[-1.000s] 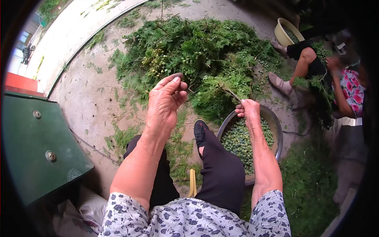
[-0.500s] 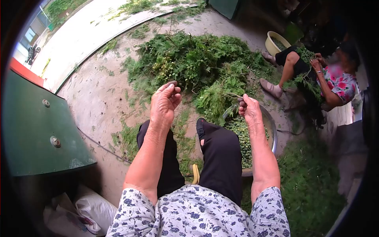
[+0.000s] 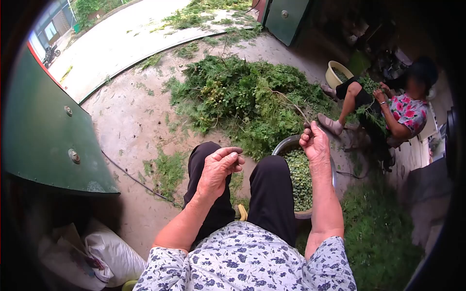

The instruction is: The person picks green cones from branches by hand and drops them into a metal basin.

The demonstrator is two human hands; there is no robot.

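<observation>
My right hand (image 3: 315, 143) grips the bare stem of a leafy evergreen branch (image 3: 291, 103), which reaches up and left over the green heap. Close below that hand stands a metal basin (image 3: 335, 169) full of small round green cones or berries (image 3: 302, 177), partly covered by my forearm. Over my knees, my left hand (image 3: 221, 169) is closed, thumb pressed against fingers; whatever it may hold is too small to make out. Beyond both hands lies the heap of cut evergreen branches (image 3: 233, 97), with paler cone clusters on some.
Another person (image 3: 407, 111) sits at the right, handling a sprig, near a cream tub (image 3: 332, 80). More greenery (image 3: 374, 233) covers the floor at lower right. A green metal door (image 3: 53, 140), a cable (image 3: 131, 179) and white sacks (image 3: 114, 254) are at the left.
My left hand has come down and to the right, nearer my knees. The branch in my right hand now stretches up and left over the heap. The view has shifted slightly.
</observation>
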